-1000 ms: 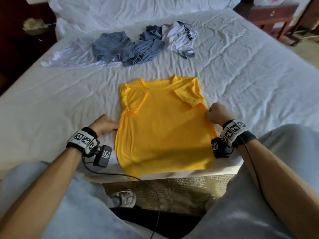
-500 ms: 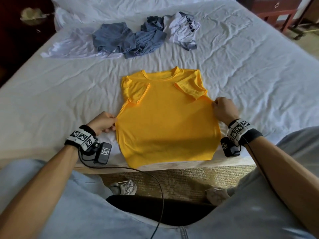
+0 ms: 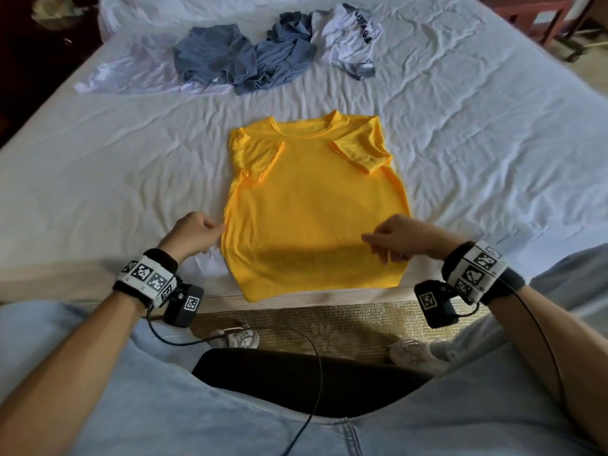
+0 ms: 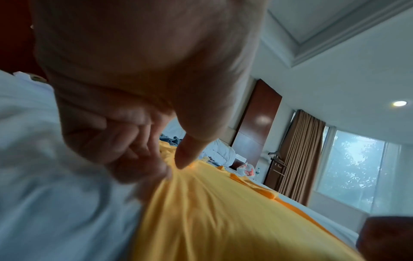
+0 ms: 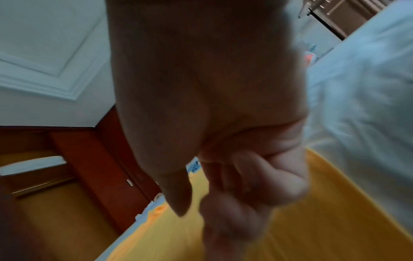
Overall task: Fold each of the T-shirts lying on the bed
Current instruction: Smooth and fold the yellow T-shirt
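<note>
At the near edge of the bed [image 3: 493, 143], the yellow T-shirt [image 3: 312, 209] lies flat, collar away from the person, both sleeves folded in over the chest and the hem reaching the mattress edge. On its left side, the left hand [image 3: 192, 233] pinches the side seam: in the left wrist view the thumb and curled fingers [image 4: 143, 169] gather a small ridge of cloth, with creases fanning out from the pinch. To the right, the right hand [image 3: 404, 240] hovers over the lower right part of the shirt; its fingers [image 5: 234, 211] are loosely curled and blurred, and they seem to hold nothing, though contact with the cloth cannot be ruled out.

The fabric looks thin, light and limp, so it will likely sag and wrinkle wherever it is unsupported, and slide easily on the sheet. A grip at two matching points, on the side seams or the hem corners, should keep the fold line straight. Farther up the bed, blue-grey T-shirts [image 3: 243, 57] and a white T-shirt [image 3: 348, 37] lie crumpled, not yet folded.
</note>
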Demonstrator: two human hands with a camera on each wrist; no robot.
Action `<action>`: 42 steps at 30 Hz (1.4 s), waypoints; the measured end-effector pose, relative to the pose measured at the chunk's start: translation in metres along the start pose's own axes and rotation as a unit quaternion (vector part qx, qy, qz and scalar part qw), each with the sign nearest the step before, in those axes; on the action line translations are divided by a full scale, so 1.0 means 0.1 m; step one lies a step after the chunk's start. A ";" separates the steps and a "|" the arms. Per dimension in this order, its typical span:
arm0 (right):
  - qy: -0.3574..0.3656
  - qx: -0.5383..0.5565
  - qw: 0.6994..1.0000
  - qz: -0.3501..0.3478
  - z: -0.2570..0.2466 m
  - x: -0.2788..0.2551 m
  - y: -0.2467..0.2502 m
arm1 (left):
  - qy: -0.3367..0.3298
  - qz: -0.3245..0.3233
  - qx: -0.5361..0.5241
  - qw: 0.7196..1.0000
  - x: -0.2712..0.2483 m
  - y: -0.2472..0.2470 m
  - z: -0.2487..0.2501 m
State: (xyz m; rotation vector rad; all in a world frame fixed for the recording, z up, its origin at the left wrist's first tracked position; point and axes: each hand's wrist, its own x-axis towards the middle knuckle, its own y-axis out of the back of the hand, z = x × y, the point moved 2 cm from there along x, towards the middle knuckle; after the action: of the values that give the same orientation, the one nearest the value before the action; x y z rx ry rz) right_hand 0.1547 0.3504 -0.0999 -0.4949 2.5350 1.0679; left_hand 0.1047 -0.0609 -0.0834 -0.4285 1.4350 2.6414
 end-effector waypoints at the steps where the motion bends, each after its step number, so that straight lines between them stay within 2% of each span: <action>1: -0.037 -0.015 0.998 -0.043 0.13 -0.01 -0.09 | 0.020 -0.042 -0.006 0.999 -0.04 -0.07 -0.02; 4: -0.141 -0.038 0.987 -0.064 0.53 -0.05 -0.23 | 0.126 -0.193 0.014 0.973 -0.17 -0.36 -0.16; 5: -0.178 -0.034 0.981 -0.063 0.66 -0.04 -0.26 | 0.150 -0.221 0.028 0.963 -0.19 -0.46 -0.22; 8: -0.249 -0.014 0.968 -0.029 0.93 -0.06 -0.33 | 0.147 -0.226 0.033 0.962 -0.16 -0.69 -0.42; 10: -0.250 0.020 0.968 0.011 1.12 -0.01 -0.41 | 0.130 -0.231 0.012 0.964 -0.12 -0.84 -0.52; 11: -0.251 0.073 0.965 0.015 1.22 0.02 -0.45 | 0.127 -0.243 0.002 0.962 -0.14 -0.92 -0.53; 13: -0.256 0.206 0.944 0.001 1.37 0.02 -0.53 | 0.125 -0.265 -0.008 0.956 -0.15 -1.05 -0.55; 15: -0.245 0.262 0.934 -0.007 1.44 0.00 -0.56 | 0.117 -0.248 -0.018 0.962 -0.14 -1.12 -0.52; 18: -0.207 0.271 0.939 0.036 1.46 0.01 -0.52 | 0.126 -0.216 0.021 0.968 -0.07 -1.13 -0.56; 21: -0.211 0.239 0.948 0.013 1.47 0.00 -0.51 | 0.171 -0.226 0.111 0.953 -0.05 -1.08 -0.66; 27: -0.214 0.274 0.936 -0.058 1.39 0.09 -0.64 | 0.183 -0.288 0.107 0.934 0.02 -1.18 -0.81; 29: -0.218 0.271 0.936 -0.062 1.37 0.10 -0.67 | 0.187 -0.302 0.123 0.927 -0.03 -1.20 -0.75; 32: -0.215 0.285 0.933 -0.048 1.37 0.11 -0.70 | 0.191 -0.355 0.157 0.901 -0.14 -1.18 -0.64; 34: -0.215 0.292 0.930 -0.061 1.31 0.10 -0.69 | 0.174 -0.355 0.174 0.902 -0.12 -1.15 -0.56; 36: -0.216 0.260 0.938 -0.076 1.20 0.09 -0.69 | 0.126 -0.338 0.213 0.908 -0.14 -1.08 -0.42; 39: -0.243 0.163 0.955 -0.043 0.91 0.12 -0.72 | 0.053 -0.314 0.282 0.905 -0.21 -0.90 -0.11; 42: -0.233 0.048 0.969 -0.070 0.55 0.12 -0.80 | 0.007 -0.311 0.226 0.923 -0.28 -0.68 0.21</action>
State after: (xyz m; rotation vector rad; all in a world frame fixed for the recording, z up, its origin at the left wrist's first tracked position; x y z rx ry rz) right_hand 0.1889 0.3359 -0.1908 -0.3410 2.0930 0.8825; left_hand 0.1425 -0.0044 -0.1190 -0.7034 1.5260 1.7584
